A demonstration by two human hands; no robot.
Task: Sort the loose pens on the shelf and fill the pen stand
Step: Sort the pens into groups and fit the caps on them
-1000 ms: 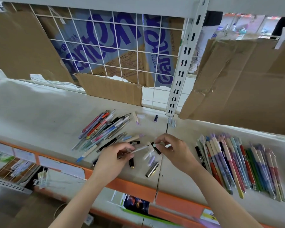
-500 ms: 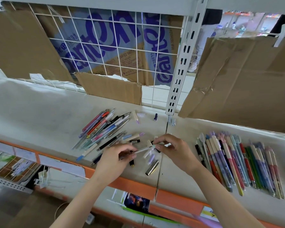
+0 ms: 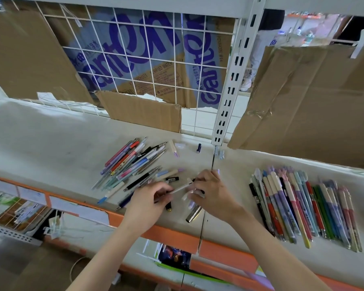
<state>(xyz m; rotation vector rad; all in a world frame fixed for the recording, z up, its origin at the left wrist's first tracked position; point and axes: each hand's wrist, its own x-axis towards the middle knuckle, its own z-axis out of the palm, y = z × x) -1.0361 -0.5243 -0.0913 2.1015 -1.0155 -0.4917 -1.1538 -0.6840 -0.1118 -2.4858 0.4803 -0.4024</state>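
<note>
A loose heap of mixed pens [image 3: 132, 162] lies on the white shelf [image 3: 51, 143], left of centre. A tidy row of sorted pens [image 3: 303, 206] lies at the right. My left hand [image 3: 149, 200] pinches a thin white pen [image 3: 180, 188] by its lower end. My right hand [image 3: 210, 192] has its fingers curled round the pen's upper end and a small cap there. Under my hands lie several caps and short pen parts, and a silver tube [image 3: 193, 213] lies at the shelf's front. No pen stand is in view.
A small dark cap [image 3: 198, 148] and a pale cap [image 3: 180, 145] lie near the white slotted upright [image 3: 229, 97]. Cardboard sheets [image 3: 303, 101] hang against the wire grid behind. The shelf's orange front edge [image 3: 177, 234] carries price labels.
Both hands have stayed over the same spot. My right hand has slid a little down along the white pen, closing over its upper end.
</note>
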